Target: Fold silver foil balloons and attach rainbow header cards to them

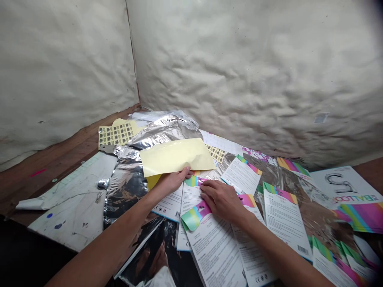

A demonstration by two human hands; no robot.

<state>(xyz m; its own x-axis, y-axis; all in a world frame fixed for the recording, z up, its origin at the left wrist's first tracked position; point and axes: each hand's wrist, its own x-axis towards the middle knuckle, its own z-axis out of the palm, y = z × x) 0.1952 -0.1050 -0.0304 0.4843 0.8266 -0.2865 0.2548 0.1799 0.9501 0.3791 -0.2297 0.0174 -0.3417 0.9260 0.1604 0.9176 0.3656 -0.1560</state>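
1. Holding a yellow sheet (176,156) by its near edge, the left hand (172,180) sits near the middle of the scene, and the sheet's far part lies loose over crumpled silver foil (127,187).
2. Just to the right, and apart from the left hand, the right hand (220,200) rests on a white leaflet (211,249) beside a curled green-and-pink strip (193,218). Whether it grips anything or only presses down cannot be told.
3. More leaflets with rainbow edges (284,219) overlap toward the right. At the far left, a sticker sheet (117,133) with rows of black squares lies near a cream padded wall (239,67). A scuffed white board (72,207) lies on the brown surface (56,167) at the left.
4. The foil looks slick and the leaflets lie loosely over one another, so pressure from the right hand could make the pile slide.
5. If the yellow sheet is tacky, it could cling to the foil, and a sharp pull could crease or tear it.
6. Fingers catching the curled strip could bend it or rip it.
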